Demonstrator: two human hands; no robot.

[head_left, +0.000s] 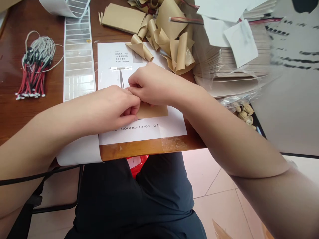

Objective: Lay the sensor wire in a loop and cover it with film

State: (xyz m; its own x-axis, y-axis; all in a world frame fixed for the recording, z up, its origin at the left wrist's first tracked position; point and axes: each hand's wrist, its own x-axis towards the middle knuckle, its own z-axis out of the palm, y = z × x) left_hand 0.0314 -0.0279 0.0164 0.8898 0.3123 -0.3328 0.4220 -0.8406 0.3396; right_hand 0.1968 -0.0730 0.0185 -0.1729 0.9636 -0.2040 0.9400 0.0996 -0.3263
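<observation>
My left hand point(119, 108) and my right hand point(152, 83) meet over a printed white sheet point(171, 127) at the table's front edge. Both have their fingers curled closed, and their fingertips almost touch. Beneath them lies a flat brown piece of paper or card point(158, 111), largely covered by the hands. What the fingers pinch, if anything, is hidden. Above the hands, two thin dark leads point(121, 78) run down from a small part fixed with clear tape to the sheet, which carries printed text.
Left of the sheet runs a strip of clear labels point(79, 66) on white backing; further left lies a bundle of wires point(37, 66) with white connectors. Curled brown paper scraps point(176, 49) and a flat brown stack point(123, 17) lie behind. A bagged card stack point(231, 63) and peanuts point(246, 114) are at right.
</observation>
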